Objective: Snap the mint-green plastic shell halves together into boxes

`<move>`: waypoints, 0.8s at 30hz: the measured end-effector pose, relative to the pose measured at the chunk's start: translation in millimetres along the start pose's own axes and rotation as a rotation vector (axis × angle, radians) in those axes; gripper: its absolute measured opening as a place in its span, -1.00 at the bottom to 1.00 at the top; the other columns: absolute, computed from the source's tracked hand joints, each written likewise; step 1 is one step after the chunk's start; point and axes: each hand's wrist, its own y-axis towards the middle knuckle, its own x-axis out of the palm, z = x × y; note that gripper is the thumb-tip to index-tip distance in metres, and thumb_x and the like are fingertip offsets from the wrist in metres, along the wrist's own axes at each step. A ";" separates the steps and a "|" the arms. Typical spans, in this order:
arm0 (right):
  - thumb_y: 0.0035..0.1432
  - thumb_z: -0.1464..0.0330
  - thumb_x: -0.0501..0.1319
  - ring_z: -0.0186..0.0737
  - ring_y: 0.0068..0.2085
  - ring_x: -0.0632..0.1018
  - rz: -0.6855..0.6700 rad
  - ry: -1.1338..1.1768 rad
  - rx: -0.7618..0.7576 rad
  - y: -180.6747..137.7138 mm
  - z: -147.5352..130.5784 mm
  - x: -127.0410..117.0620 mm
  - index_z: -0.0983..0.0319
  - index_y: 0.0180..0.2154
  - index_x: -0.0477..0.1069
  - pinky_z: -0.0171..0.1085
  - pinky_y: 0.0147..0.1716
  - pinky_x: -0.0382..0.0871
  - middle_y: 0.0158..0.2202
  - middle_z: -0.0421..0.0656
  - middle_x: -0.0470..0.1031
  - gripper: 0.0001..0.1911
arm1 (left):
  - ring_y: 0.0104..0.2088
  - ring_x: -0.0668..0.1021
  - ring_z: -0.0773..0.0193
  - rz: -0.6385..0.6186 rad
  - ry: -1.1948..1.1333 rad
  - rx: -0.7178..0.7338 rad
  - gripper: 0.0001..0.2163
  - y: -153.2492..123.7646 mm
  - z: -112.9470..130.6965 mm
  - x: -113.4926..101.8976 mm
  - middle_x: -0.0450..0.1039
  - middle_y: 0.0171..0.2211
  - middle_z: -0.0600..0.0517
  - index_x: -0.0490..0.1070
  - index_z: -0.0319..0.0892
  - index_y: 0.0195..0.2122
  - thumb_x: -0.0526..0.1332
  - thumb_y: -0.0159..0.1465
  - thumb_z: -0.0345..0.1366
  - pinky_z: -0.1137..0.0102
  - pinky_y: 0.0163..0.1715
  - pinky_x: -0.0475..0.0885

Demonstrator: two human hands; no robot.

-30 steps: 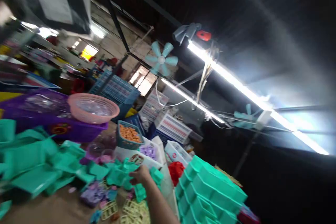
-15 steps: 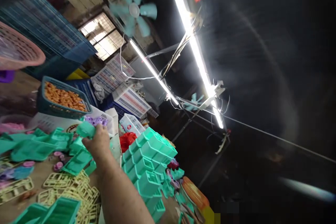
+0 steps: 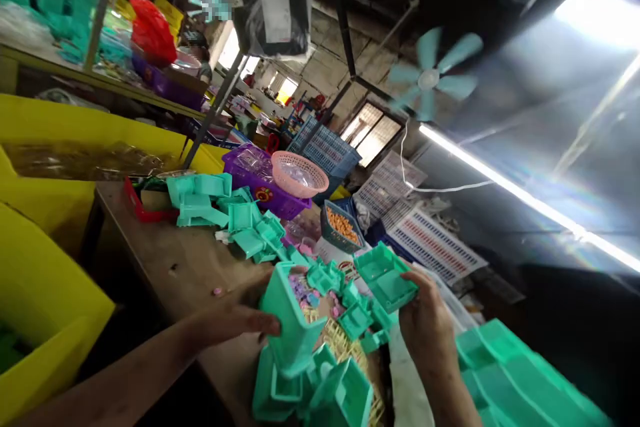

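My left hand [image 3: 235, 317] grips a tall teal plastic box part [image 3: 287, 323] by its side, held upright over the wooden table [image 3: 170, 260]. My right hand [image 3: 427, 323] is closed on a smaller flat teal plastic piece [image 3: 386, 275], lifted just right of the box. Between and below the hands lie several loose teal parts [image 3: 345, 310], small purple and pink bits and pale yellow frames [image 3: 340, 340]. More teal parts [image 3: 220, 210] are heaped farther back on the table.
Yellow bins [image 3: 45, 280] stand at the left. A purple tray [image 3: 260, 180] carrying a pink basket [image 3: 299, 173] sits behind the heap, with a blue basket of orange pieces [image 3: 341, 227] beside it. Stacked teal boxes [image 3: 520, 373] fill the lower right. A fan [image 3: 433, 77] hangs overhead.
The camera has swung down and left onto the table. My left hand has come into view holding the tall teal box; my right hand has lifted a flat teal piece.
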 end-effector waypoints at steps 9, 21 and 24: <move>0.41 0.65 0.26 0.00 0.29 0.93 0.007 0.247 -0.144 -56.2 -105.9 40.7 -0.18 0.82 0.19 -0.08 0.21 0.94 0.47 -0.25 0.83 0.13 | 0.26 0.77 -0.23 0.109 0.190 -0.158 0.01 -4.0 40.4 4.3 0.77 0.30 -0.18 0.64 0.00 0.59 0.80 0.20 0.29 0.13 0.26 0.75; 0.84 -0.06 0.07 0.18 0.86 0.32 0.140 1.251 0.443 -142.7 -162.6 95.0 -0.19 0.68 0.50 0.34 0.86 0.26 0.85 -0.19 0.36 -0.39 | 0.40 0.76 -0.21 0.224 0.399 -0.287 -0.08 -27.8 8.2 36.8 0.65 0.52 -0.22 0.46 0.03 0.62 0.75 0.36 0.19 0.15 0.30 0.75; 0.76 -0.18 0.22 0.27 0.90 0.21 0.153 1.162 0.424 -150.7 -164.9 96.3 -0.19 0.72 0.41 0.43 0.90 0.03 0.87 -0.14 0.29 -0.29 | 0.62 0.62 -0.21 0.273 0.339 -0.390 -0.15 -31.1 7.7 48.0 0.46 0.73 -0.12 0.42 0.18 0.70 0.69 0.48 0.12 0.09 0.53 0.66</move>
